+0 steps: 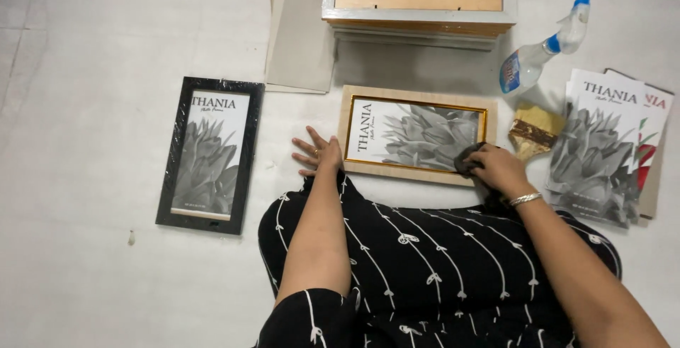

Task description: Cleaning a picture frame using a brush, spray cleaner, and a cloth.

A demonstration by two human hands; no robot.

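The light wooden picture frame [418, 135] lies flat on the white floor [85, 249], just in front of my knees, between the black frame [210, 154] on my left and the stack of flower prints [598, 149] on my right. Its long axis runs left to right, and the print inside reads sideways, lettering toward my left. I judge it stiff and fairly light, with a glazed face that would be fragile and slippery (best held by the wooden edges, not the front). My left hand [316, 152] rests open, fingers spread on the floor, touching the frame's left edge. My right hand [499, 169] is closed on a dark cloth [467, 159], pressed at the frame's lower right corner. A spray bottle [542, 54] lies beyond.
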